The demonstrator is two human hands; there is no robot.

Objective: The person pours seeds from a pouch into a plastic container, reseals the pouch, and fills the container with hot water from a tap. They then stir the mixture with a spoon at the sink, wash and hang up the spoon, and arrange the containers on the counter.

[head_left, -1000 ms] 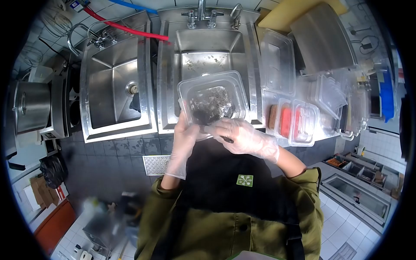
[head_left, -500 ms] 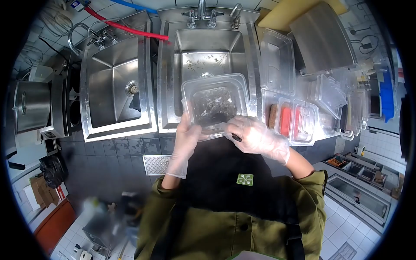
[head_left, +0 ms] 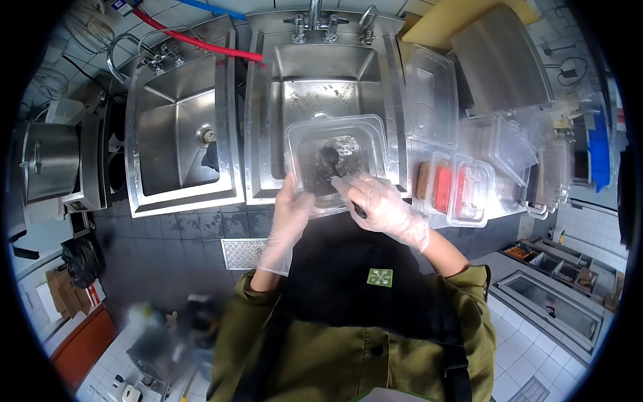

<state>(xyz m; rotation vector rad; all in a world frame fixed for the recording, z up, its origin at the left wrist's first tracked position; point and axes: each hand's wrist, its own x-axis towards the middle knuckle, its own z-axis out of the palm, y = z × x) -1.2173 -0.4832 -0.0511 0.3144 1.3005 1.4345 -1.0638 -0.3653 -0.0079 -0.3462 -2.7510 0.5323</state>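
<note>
A clear plastic container (head_left: 295, 144) is held tilted over the near edge of the right sink. My left hand (head_left: 289, 211), in a clear glove, grips its left near corner with the thumb on the rim. Wrapped in the same kind of glove, my right hand (head_left: 375, 204) closes round the handle of a dark spoon-like utensil (head_left: 329, 157). Its rounded dark head is down inside the container, and the handle's end shows below my fingers. Wet-looking, glossy residue covers the container's bottom. I cannot make out the utensil's exact kind.
The right sink (head_left: 328, 63) has food bits on its floor. A second sink (head_left: 177, 120) lies left, with a red hose (head_left: 201, 45) above. On the right stand clear containers (head_left: 432, 94), a red sponge (head_left: 443, 187) and stacked lids (head_left: 509, 151). A pot (head_left: 53, 161) is far left.
My right hand has shifted slightly left and turned; the utensil's dark head now shows farther up in the container. My left hand keeps its hold on the container.
</note>
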